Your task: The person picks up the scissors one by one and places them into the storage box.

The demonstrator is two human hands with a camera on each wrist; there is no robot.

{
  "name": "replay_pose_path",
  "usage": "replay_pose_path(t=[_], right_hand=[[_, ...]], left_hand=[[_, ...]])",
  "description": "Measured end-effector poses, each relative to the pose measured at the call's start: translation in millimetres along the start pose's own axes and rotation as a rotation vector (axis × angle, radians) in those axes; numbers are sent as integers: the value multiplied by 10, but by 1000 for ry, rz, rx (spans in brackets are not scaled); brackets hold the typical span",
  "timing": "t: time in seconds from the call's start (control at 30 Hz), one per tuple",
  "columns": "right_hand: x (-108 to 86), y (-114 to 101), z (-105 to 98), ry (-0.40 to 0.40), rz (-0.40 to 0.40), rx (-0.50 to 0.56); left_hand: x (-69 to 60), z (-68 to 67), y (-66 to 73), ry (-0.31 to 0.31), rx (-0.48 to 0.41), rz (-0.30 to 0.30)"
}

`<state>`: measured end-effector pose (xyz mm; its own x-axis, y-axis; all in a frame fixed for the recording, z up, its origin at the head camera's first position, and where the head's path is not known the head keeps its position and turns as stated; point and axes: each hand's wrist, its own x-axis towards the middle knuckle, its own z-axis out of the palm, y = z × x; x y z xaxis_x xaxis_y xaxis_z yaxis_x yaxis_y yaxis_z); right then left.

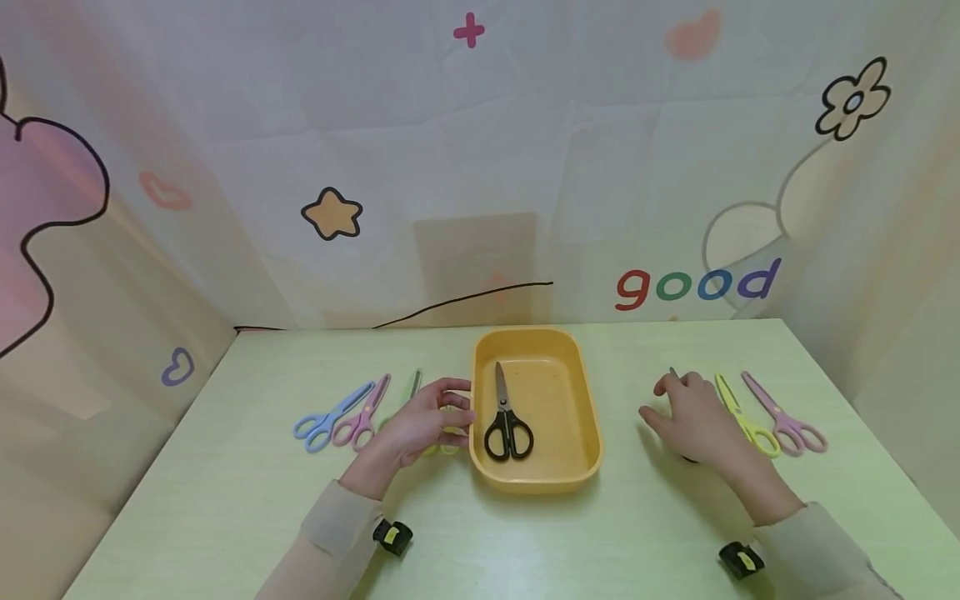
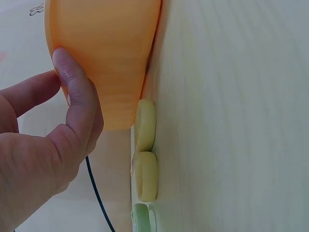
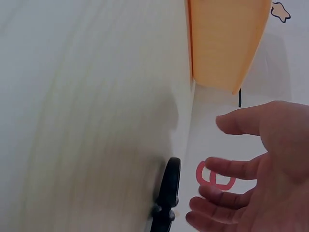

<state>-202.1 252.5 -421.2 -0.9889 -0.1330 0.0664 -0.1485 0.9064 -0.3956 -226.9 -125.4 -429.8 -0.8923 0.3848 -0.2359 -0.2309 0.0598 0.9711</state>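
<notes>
A yellow-orange tray (image 1: 551, 477) stands mid-table with black-handled scissors (image 1: 508, 429) lying inside, blades pointing away. My left hand (image 1: 427, 421) touches the tray's left wall from outside with loosely bent fingers. Close to that hand lie yellow scissors and green scissors (image 1: 415, 383), partly hidden by it; the left wrist view shows yellow handle loops (image 2: 147, 176). On the right, my right hand (image 1: 693, 417) hovers over another pair of black scissors (image 3: 169, 186), mostly covered in the head view. Its fingers are spread in the right wrist view and hold nothing.
Left of the left hand lie blue scissors (image 1: 330, 418) and pink scissors (image 1: 363, 414). Beyond the right hand are yellow scissors (image 1: 761, 437) and mauve scissors (image 1: 787, 425). A printed curtain (image 1: 480, 167) hangs behind the pale green table (image 1: 562, 550).
</notes>
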Motion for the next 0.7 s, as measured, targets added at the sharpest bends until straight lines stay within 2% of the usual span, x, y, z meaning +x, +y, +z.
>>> replay_pose_path(t=[0.17,0.47,0.7], right_hand=[[-13,61,-36,-71,68,-53],[-19,163,-49,-95,54,-119],[-5,199,-19,-114,40,-104]], left_hand=[[0,-5,-1,-1,-1,4],[4,-7,2,-3,-8,3],[0,-9,1,-4,-12,5]])
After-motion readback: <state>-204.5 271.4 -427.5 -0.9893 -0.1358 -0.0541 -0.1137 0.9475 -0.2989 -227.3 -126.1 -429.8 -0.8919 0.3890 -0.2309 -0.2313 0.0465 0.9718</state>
